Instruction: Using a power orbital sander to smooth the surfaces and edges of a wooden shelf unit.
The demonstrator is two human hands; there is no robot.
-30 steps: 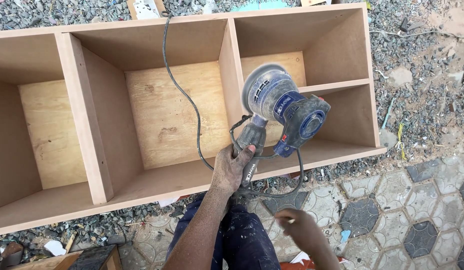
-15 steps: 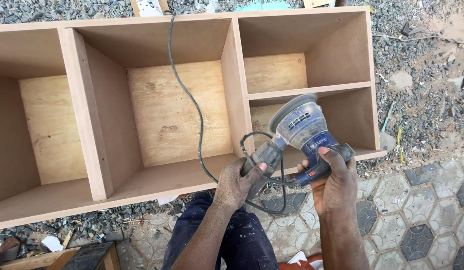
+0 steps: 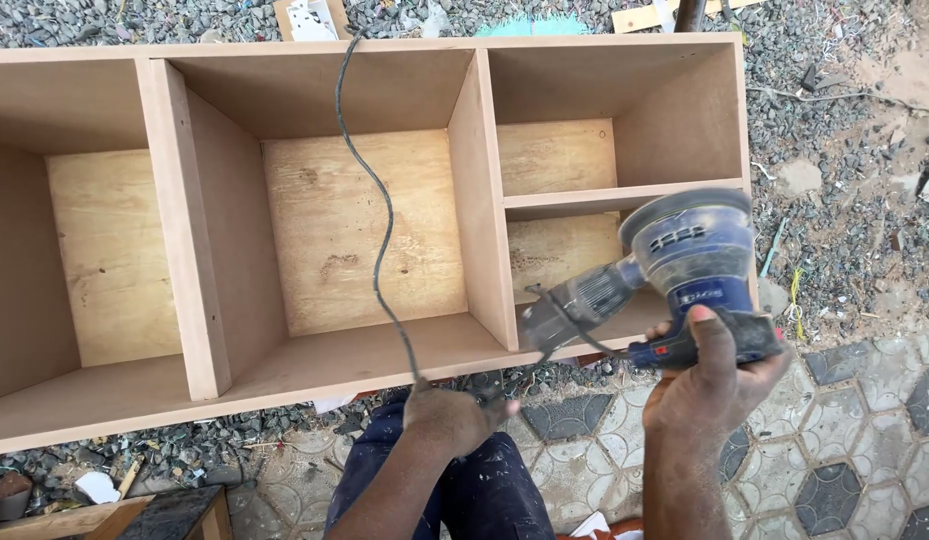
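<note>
My right hand (image 3: 713,385) grips a dusty blue orbital sander (image 3: 685,260) by its body, held in the air over the right end of a wooden cabinet carcass (image 3: 482,190) that lies on its back. The sander's grey dust outlet (image 3: 577,300) points left. My left hand (image 3: 452,413) is lower, near the cabinet's front edge, closed around the sander's black power cord (image 3: 383,230). The cord runs up across the middle compartment and over the far edge.
The cabinet has three compartments with a plywood back; the right one has a shelf (image 3: 625,195). Gravel (image 3: 835,120) and scraps lie around it. Patterned paving tiles (image 3: 845,440) are under me, and my blue trousers (image 3: 485,490) show below.
The sander passed from my left hand to my right and moved right. My left hand let go of the dust outlet and dropped down to hold the cord.
</note>
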